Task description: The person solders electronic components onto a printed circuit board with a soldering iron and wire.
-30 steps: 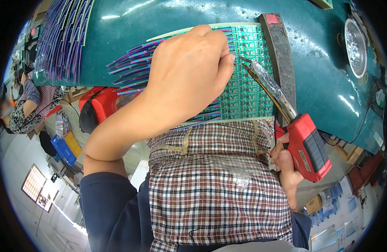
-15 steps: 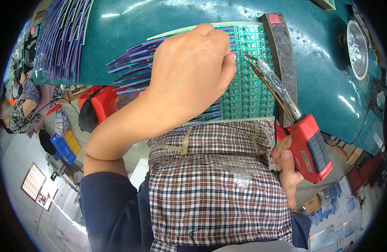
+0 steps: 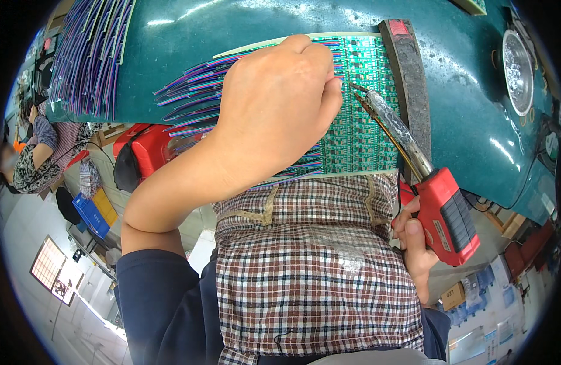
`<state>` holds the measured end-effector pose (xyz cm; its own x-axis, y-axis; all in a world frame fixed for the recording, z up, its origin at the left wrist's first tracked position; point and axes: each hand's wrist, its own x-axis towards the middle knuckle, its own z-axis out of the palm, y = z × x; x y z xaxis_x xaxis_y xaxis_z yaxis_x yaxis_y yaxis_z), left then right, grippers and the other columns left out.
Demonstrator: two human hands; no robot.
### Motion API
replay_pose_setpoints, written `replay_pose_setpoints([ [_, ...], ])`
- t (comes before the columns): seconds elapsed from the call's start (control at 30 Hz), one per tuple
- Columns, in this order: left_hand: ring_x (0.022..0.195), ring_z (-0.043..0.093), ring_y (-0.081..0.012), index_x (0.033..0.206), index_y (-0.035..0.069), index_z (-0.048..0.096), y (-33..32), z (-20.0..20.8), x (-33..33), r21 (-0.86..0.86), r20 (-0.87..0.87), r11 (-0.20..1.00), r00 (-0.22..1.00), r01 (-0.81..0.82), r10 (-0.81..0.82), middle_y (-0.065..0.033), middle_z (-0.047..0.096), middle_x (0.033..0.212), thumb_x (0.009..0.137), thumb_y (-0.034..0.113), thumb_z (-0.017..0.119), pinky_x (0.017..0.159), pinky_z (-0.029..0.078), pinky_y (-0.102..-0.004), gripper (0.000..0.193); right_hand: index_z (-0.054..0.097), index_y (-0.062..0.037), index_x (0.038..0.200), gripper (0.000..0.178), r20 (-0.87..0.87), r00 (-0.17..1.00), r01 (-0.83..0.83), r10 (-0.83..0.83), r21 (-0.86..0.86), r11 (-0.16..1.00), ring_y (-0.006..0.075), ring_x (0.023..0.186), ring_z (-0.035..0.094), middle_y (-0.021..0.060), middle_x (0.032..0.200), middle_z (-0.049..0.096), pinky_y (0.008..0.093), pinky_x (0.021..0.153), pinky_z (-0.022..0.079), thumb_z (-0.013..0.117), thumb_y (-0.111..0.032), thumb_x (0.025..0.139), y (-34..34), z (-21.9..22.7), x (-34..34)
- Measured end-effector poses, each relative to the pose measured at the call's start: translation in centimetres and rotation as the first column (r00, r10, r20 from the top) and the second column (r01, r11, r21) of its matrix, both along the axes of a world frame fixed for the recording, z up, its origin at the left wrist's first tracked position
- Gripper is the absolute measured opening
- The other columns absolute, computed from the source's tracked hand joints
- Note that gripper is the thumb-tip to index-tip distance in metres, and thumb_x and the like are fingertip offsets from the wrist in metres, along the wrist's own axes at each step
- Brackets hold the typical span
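A green panel of small circuit boards [image 3: 356, 137] lies on the bench edge in front of me. Thin multicoloured wires [image 3: 192, 91] fan out leftward from it. My left hand [image 3: 280, 100] is closed above the wires, its thumb and fingertips pressed together at the boards' left part. Whatever sits between those fingertips is hidden. In my right hand [image 3: 417, 237] is a red soldering gun [image 3: 447, 216], gripped by its handle. Its metal barrel slants up and left, with a thin brownish feed tube alongside. The tip hovers over or touches the boards just right of my left thumb; I cannot tell which.
A dark, heavy bar [image 3: 408, 79] stands along the panel's right edge. More wired boards [image 3: 92, 58] lie at the far left of the green bench [image 3: 165, 48]. A round metal dish [image 3: 517, 73] is at the right. Another person's arm [image 3: 42, 152] shows at the left.
The soldering gun has shifted slightly left, bringing its tip closer to my left thumb. My left hand has stayed in place.
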<state>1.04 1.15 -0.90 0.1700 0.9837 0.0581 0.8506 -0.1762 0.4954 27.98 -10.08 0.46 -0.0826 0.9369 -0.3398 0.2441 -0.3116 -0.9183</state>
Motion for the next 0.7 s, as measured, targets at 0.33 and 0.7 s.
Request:
replay_pose_setpoints([
  [0.33, 0.061, 0.064, -0.0249, 0.079, 0.002, 0.062, 0.0, 0.0, -0.1, -0.015, 0.013, 1.0, 1.0, -0.003, 0.004, -0.0095, 0.063, 0.078, 0.085, 0.013, 0.074, 0.055, 0.051, -0.0345, 0.018, 0.057, 0.0024, 0.096, 0.022, -0.034, 0.999, -0.029, 0.027, -0.07, 0.997, 0.0079, 0.05, 0.041, 0.0058, 0.069, 0.054, 0.0254, 0.053, 0.04, 0.064, -0.019, 0.095, 0.8, 0.7, -0.2],
  [0.7, 0.064, 0.064, -0.0271, 0.078, 0.004, 0.06, -0.1, -0.3, 0.3, 0.031, -0.026, 0.999, 1.0, -0.012, 0.013, -0.0094, 0.063, 0.076, 0.085, 0.013, 0.074, 0.058, 0.049, -0.0382, 0.018, 0.056, 0.0007, 0.089, 0.018, -0.067, 0.998, -0.022, 0.018, -0.066, 0.998, 0.0094, 0.05, 0.043, 0.0065, 0.067, 0.053, 0.0263, 0.053, 0.04, 0.062, -0.015, 0.093, 1.4, 0.9, -1.0],
])
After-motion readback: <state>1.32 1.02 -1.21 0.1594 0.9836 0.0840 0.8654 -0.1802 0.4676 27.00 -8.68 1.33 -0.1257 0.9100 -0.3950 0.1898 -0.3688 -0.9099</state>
